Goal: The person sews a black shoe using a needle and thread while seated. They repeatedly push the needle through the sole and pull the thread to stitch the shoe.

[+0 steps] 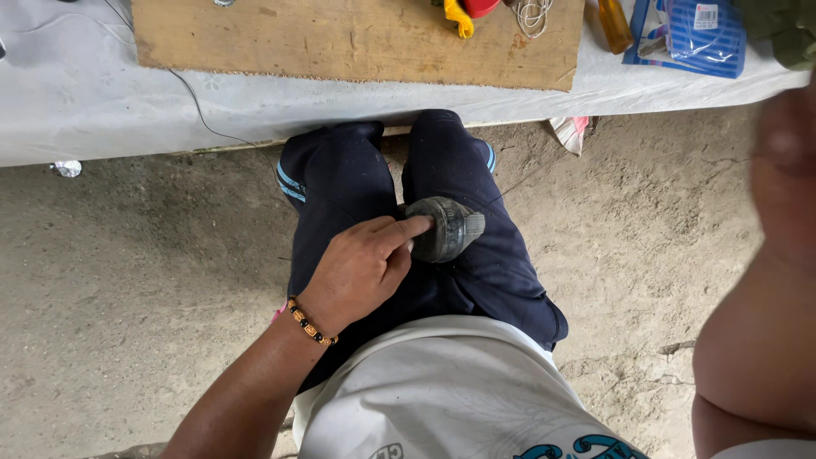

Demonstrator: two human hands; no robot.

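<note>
Your left hand (pixel 361 268) is closed on a small grey, rounded device (pixel 446 228), the fingers curled round its near end and the index finger stretched along its top. The device lies across your lap, on the dark blue trousers (pixel 357 183), and its tapered far end juts past your fingertips toward your right knee. A beaded bracelet (pixel 310 321) sits on the wrist just behind the grip.

Your right arm (pixel 756 340) shows only as a blurred mass close to the lens, well apart from the device; I cannot tell whether that hand is open or closed.

Beyond the grip, past your knees, a wooden board (pixel 340 38) lies on the white-covered table (pixel 76 93), with a blue package (pixel 693 34) at its far right.
</note>
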